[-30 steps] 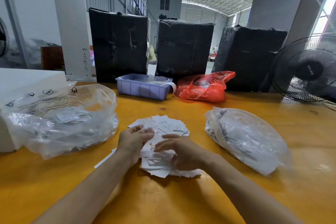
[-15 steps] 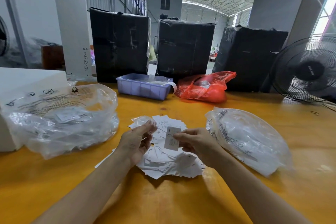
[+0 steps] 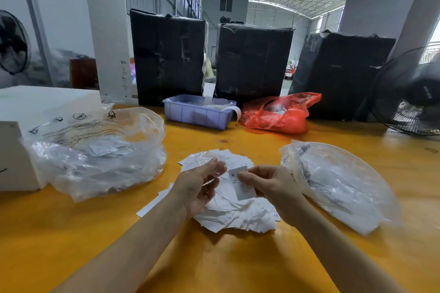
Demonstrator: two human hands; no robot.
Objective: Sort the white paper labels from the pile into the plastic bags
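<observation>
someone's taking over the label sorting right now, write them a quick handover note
Right hand: pinches one label marked S, held up over the pile.
Left hand: raised over the pile with fingers loosely curled; it seems to hold a small clear film, but that is hard to tell.
Pile: loose white labels on the table between the two clear bags.
Left bag: some labels show inside.
Right bag: contents unclear.
Done: some labels already bagged.
Left: bag the S label, then sort the rest of the pile, which is still large.
</observation>
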